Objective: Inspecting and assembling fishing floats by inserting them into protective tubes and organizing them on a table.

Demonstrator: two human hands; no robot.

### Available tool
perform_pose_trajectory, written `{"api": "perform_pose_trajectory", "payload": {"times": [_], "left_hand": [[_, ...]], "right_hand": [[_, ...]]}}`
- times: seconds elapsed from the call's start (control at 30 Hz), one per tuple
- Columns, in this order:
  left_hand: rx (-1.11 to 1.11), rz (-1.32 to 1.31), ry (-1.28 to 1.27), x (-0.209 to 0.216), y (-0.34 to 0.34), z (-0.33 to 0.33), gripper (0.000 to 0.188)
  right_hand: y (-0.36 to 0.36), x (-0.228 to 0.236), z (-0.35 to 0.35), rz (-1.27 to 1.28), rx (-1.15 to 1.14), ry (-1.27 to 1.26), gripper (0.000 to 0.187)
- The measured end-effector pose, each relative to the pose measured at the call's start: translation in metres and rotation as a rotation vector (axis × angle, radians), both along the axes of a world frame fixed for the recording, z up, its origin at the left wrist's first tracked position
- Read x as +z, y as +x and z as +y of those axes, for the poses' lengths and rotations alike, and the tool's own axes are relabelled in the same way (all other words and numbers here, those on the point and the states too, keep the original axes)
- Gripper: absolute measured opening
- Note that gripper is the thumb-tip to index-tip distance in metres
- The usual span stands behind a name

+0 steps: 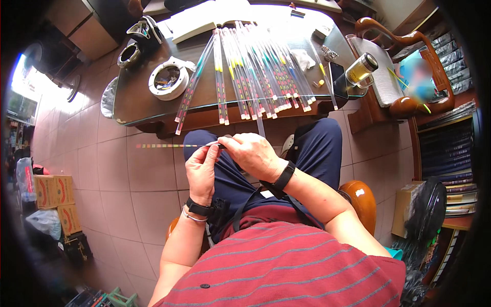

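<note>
Above my lap, my left hand (pixel 202 171) pinches a thin fishing float between thumb and fingers. The float's slender striped tip (pixel 163 146), banded in red, yellow and green, points out to the left. Close against it, my right hand (pixel 253 153) has its fingers closed at the other end, where a small dark part (pixel 221 146) shows between both hands. The rest of that end is hidden by the fingers. Beyond my hands, many clear tubes (pixel 250 82) with coloured banded floats inside lie on the glass-topped table, several overhanging its near edge.
On the table (pixel 138 110) stand a white round device (pixel 168 79) at left, and a phone (pixel 337 77), a watch (pixel 329 52) and a glass tea bottle (pixel 360 70) at right. A wooden armchair (pixel 394 30) is at far right, cardboard boxes (pixel 53 192) at left.
</note>
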State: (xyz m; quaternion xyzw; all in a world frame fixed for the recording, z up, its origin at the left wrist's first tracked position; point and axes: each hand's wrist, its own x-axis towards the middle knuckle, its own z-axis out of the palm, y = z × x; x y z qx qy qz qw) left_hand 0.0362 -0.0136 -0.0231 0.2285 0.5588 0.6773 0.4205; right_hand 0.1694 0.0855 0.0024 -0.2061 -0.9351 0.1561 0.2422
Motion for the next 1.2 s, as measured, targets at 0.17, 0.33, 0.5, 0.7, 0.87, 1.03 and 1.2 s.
{"api": "perform_pose_trajectory", "payload": {"times": [0.17, 0.33, 0.5, 0.7, 0.87, 1.03, 1.2], "left_hand": [[0.109, 0.024, 0.008, -0.004, -0.011, 0.003, 0.013], [0.278, -0.083, 0.087, -0.003, -0.028, 0.0, 0.016], [0.178, -0.5, 0.186, -0.004, -0.035, 0.003, 0.018], [0.131, -0.583, 0.21, 0.0, -0.031, -0.002, 0.017], [0.088, -0.623, 0.195, 0.0, -0.03, 0.002, 0.019], [0.053, -0.664, 0.192, 0.003, -0.026, 0.007, 0.019], [0.02, -0.688, 0.202, 0.0, -0.025, -0.001, 0.019]], "right_hand": [[0.012, 0.036, 0.015, 0.134, 0.041, -0.131, 0.03], [0.072, 0.078, 0.068, 0.596, -0.482, -0.446, 0.018], [0.121, -0.01, 0.123, 0.204, -0.456, -0.98, 0.025], [0.052, -0.068, 0.079, 0.063, -0.609, -0.632, 0.049], [0.033, -0.074, 0.061, 0.065, -0.596, -0.415, 0.046], [0.029, -0.086, 0.062, 0.237, -0.493, -0.453, 0.025], [0.03, -0.085, 0.041, 0.483, -0.488, -0.473, 0.018]]}}
